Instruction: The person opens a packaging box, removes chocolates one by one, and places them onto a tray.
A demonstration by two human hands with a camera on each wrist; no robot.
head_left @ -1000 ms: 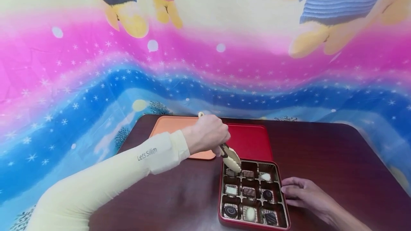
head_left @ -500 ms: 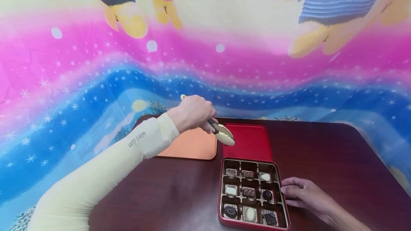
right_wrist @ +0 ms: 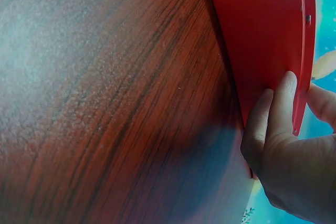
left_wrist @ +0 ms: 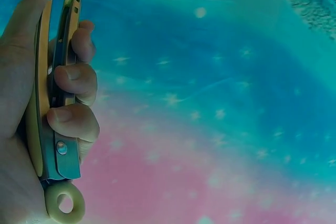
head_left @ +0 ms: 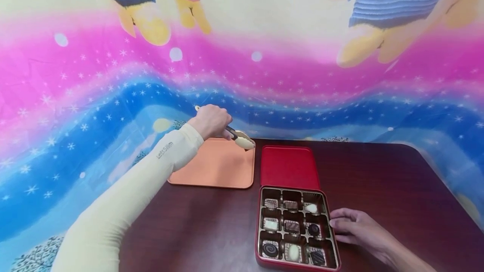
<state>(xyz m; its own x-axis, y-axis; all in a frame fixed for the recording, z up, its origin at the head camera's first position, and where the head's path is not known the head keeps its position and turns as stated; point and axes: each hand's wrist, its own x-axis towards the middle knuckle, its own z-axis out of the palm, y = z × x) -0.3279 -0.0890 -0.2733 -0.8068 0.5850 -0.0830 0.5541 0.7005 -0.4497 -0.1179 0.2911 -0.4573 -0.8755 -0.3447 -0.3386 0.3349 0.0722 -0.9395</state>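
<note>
My left hand (head_left: 211,121) grips a pair of cream-tipped tongs (head_left: 243,142), held in the air above the orange tray (head_left: 211,167). In the left wrist view the thumb lies along one arm of the tongs (left_wrist: 65,145) and the fingers curl round the other. A small dark piece shows under the tong tips, too small to name surely. My right hand (head_left: 359,230) rests against the right side of the red chocolate box (head_left: 259,238), its fingers fairly straight on the wall in the right wrist view. Chocolates sit in the box's gold-rimmed compartments, among them a dark swirl (head_left: 270,249).
A red lid (head_left: 289,166) lies flat directly behind the box. The dark wood table (head_left: 378,179) carries everything. Behind it hangs a backdrop cloth (head_left: 242,74) with bears and snowflakes.
My left hand has lifted the tongs out of the box's back left compartment and moved them back and left, over the orange tray. The right hand stays against the box.
</note>
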